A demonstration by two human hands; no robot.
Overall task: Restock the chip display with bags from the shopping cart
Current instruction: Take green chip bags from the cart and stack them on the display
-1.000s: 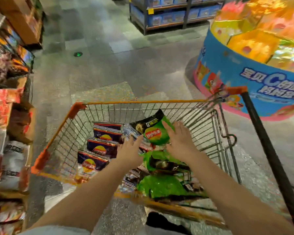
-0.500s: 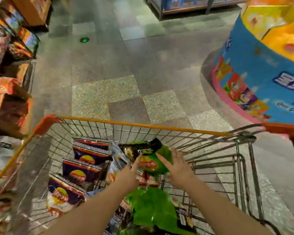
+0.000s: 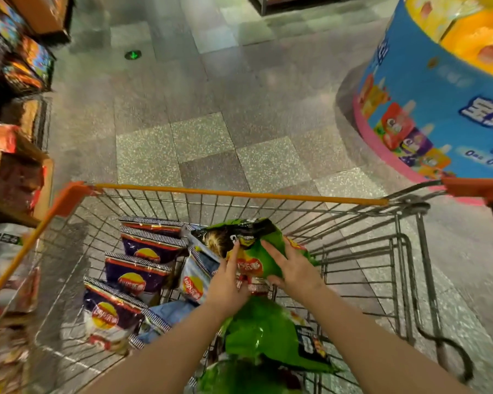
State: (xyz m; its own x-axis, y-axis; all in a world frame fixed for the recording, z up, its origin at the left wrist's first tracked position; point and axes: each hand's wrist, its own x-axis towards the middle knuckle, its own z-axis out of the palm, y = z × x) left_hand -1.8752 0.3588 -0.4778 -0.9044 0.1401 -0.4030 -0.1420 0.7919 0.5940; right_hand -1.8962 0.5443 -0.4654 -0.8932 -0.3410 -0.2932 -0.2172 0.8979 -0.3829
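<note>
Both hands are seen inside the shopping cart (image 3: 239, 193), on one green chip bag (image 3: 264, 258). L hand (image 3: 228, 282): fingers mostly straight, laid flat on the bag's left/near part, index stretched up over the red logo; thumb is hidden, so grip vs. flat press can't be told for sure. R hand (image 3: 293, 270): fingers spread fairly wide across the bag's right face, thumb tucked at the bag's near lower edge, so the bag is pinched between thumb and fingers. Bag is held between the two hands, tilted, dark top end pointing to the cart's far edge, roughly mid-cart, raised above the other bags.

Below the wrists, at the cart's near edge, more green bags (image 3: 271, 334) are piled, partly covered by both forearms. Along the cart's left side a row of purple chip bags (image 3: 137, 275) is stood on end, four visible, running from far to near. Betw. the purple row and the held bag, light blue bags (image 3: 197, 277) are wedged, touching the L hand's side.

Outside the cart: snack shelves (image 3: 15, 81) at left w/ blurred packs, a round blue display stand (image 3: 439, 109) at right w/ yellow-orange packs on top, well apart from the held bag. Speckled tile floor (image 3: 202, 137) beyond the cart's far edge.
</note>
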